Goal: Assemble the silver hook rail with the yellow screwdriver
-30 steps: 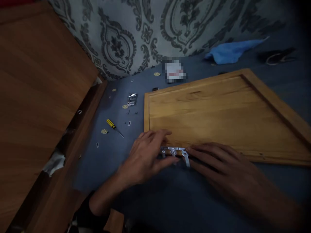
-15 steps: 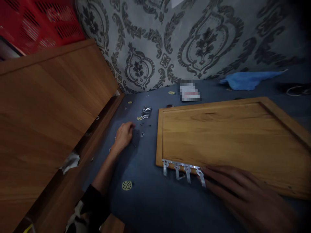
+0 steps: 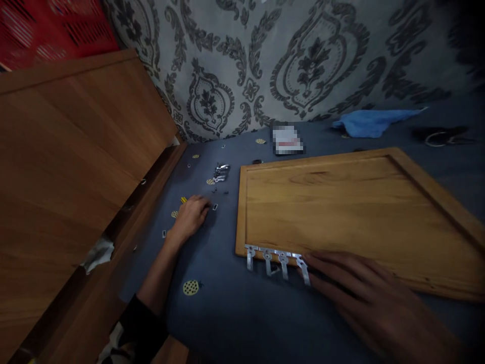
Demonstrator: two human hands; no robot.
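My right hand [image 3: 373,298] grips the right end of a metal hook rail [image 3: 275,251], with fingers on top and the thumb side below. Several hooks hang from the rail, which lies along the near edge of a framed wooden board [image 3: 333,202]. My left hand [image 3: 193,215] is low over the blue sheet, left of the board, its fingers curled inward. A bright yellow striped piece [image 3: 184,200] shows just behind that hand; whether the fingers hold it is hidden. Beyond are small dark screws [image 3: 226,192] and a cluster of metal hooks [image 3: 221,173].
A blue sheet [image 3: 215,313] with pineapple prints covers the surface. A wooden panel [image 3: 71,151] rises at left, with a red crate [image 3: 56,30] above. Along the patterned wall [image 3: 235,60] lie a blurred-out packet [image 3: 287,140], a blue cloth [image 3: 371,123] and a dark item with a ring [image 3: 435,137].
The view has shifted slightly, moving the scene left. My left hand has moved a little toward the right over the sheet, and yellow stripes now show behind it. My right hand keeps its hold.
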